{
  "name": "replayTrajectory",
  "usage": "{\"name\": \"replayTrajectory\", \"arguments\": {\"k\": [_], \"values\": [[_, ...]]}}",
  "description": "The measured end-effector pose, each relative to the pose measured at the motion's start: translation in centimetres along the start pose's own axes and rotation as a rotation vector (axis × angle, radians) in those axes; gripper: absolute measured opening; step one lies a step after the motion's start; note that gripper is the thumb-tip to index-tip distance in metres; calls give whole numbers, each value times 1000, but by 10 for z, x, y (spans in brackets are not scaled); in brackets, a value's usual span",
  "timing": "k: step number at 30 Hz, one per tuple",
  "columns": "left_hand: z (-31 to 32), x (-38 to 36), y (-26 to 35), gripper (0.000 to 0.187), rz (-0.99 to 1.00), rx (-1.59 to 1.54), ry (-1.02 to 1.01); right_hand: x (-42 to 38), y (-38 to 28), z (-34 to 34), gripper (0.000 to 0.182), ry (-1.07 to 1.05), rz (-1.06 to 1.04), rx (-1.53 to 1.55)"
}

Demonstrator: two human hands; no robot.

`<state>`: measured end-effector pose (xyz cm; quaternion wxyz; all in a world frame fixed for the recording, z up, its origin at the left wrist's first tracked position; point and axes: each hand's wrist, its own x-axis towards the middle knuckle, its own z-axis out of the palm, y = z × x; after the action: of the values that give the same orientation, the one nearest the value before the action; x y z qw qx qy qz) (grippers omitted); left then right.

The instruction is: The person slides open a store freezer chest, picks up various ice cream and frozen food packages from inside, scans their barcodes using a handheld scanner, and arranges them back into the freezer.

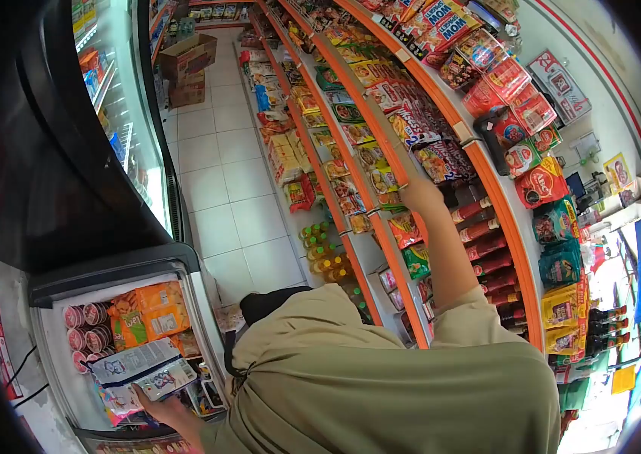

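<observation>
At the lower left, my left hand grips the near edge of a silver-grey printed food packet, thumb on top. The packet lies slanted over the open chest freezer. Beside it in the freezer are orange food bags and stacked pink-lidded round tubs. My right arm reaches out to the shelves, where my right hand is closed at an orange shelf edge, close to noodle packets. I cannot tell what its fingers hold.
Red sauce bottles lie in a row near my right forearm. Yellow-capped oil bottles stand low by the aisle. A glass-door fridge is on the left, with a cardboard box farther along the tiled floor.
</observation>
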<state>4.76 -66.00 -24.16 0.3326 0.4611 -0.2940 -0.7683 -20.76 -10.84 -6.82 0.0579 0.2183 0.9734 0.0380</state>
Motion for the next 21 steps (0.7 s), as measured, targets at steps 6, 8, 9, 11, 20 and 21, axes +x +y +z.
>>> {"name": "replayTrajectory", "arguments": {"k": [6,8,9,11,20,21], "values": [[-5,4,3,61,4,-15,-58,25,31,-85,39,1140,47,-177],[-11,8,2,62,9,-6,-47,49,69,-113,43,1195,223,-285],[-15,9,1,63,9,1,-42,65,92,-119,41,1065,292,-262],[-23,7,0,63,17,-7,-36,88,123,-123,40,938,346,-240],[-50,6,-1,57,-3,-27,-1,88,127,-121,45,485,309,-227],[-53,7,-1,57,-4,-39,0,75,110,-126,45,486,298,-222]]}}
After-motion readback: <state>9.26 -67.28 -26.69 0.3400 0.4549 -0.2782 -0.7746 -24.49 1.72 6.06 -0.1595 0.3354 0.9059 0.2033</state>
